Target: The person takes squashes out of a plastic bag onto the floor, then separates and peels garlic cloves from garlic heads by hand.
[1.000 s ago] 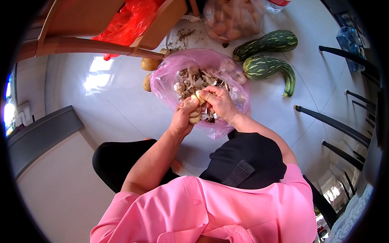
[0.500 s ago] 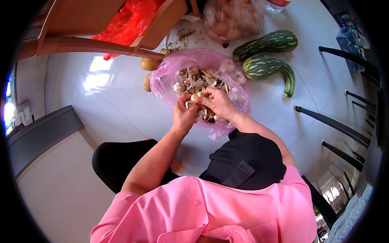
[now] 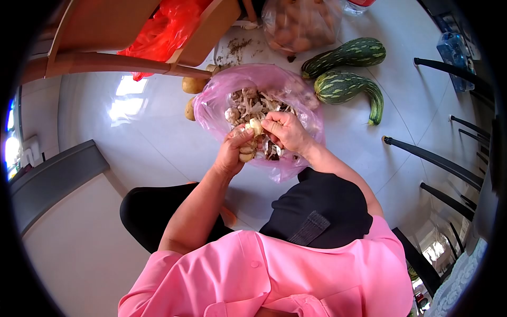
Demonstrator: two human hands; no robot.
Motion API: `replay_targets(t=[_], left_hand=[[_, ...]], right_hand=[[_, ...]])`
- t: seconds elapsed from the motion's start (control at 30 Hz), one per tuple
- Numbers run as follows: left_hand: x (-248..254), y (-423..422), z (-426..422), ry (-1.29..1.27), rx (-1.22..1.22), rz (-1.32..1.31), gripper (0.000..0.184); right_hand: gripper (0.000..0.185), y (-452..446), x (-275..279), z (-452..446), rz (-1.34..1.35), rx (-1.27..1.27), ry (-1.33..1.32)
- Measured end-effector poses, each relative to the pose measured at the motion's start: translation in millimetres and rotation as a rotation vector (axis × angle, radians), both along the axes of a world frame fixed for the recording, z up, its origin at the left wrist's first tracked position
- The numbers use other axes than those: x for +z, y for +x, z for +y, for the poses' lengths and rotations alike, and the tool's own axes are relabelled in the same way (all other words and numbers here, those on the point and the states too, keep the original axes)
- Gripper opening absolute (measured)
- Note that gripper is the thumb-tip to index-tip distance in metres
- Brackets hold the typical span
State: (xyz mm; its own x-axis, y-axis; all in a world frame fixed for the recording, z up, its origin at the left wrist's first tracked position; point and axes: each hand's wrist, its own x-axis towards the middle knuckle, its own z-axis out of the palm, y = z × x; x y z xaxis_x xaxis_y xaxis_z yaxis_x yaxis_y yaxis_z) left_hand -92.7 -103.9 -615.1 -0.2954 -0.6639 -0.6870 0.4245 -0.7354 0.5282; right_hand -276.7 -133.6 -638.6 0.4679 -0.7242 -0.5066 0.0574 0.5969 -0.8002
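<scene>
A pink plastic bag (image 3: 211, 108) lies open on the floor, with garlic bulbs (image 3: 232, 114) and loose dry skins inside. Over it, my left hand (image 3: 234, 151) is closed on garlic cloves (image 3: 246, 154), some of them cupped in the palm. A pale peeled clove (image 3: 254, 125) shows at the fingertips, between the two hands. My right hand (image 3: 288, 132) touches that clove with thumb and forefinger pinched together; what else its curled fingers hold is hidden.
Two striped green squashes (image 3: 348, 57) lie right of the bag, below a clear bag of round brown produce (image 3: 300, 26). Potatoes (image 3: 194, 84) rest beside a wooden chair (image 3: 121, 62) holding a red bag (image 3: 168, 34). Black metal legs (image 3: 433, 162) stand at right.
My hands have drawn slightly apart around the pale clove, and my left palm has turned up, showing the cloves in it. The view has shifted slightly.
</scene>
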Motion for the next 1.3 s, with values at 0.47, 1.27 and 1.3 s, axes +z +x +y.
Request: replay_targets(t=[0.47, 1.27, 1.3], left_hand=[[-7, -1, 0, 0.004, 0.14, -0.079, 0.031], [-1, -14, 8, -0.293, -0.127, -0.572, 0.03], [0, -16, 9, -0.292, -0.127, -0.572, 0.03]], right_hand=[[0.024, -10, 0, -7, 0.887, 0.175, -0.623], [0.023, 13, -6, 13, 0.123, -0.081, -0.248], [0.022, 15, -8, 15, 0.13, -0.109, -0.256]])
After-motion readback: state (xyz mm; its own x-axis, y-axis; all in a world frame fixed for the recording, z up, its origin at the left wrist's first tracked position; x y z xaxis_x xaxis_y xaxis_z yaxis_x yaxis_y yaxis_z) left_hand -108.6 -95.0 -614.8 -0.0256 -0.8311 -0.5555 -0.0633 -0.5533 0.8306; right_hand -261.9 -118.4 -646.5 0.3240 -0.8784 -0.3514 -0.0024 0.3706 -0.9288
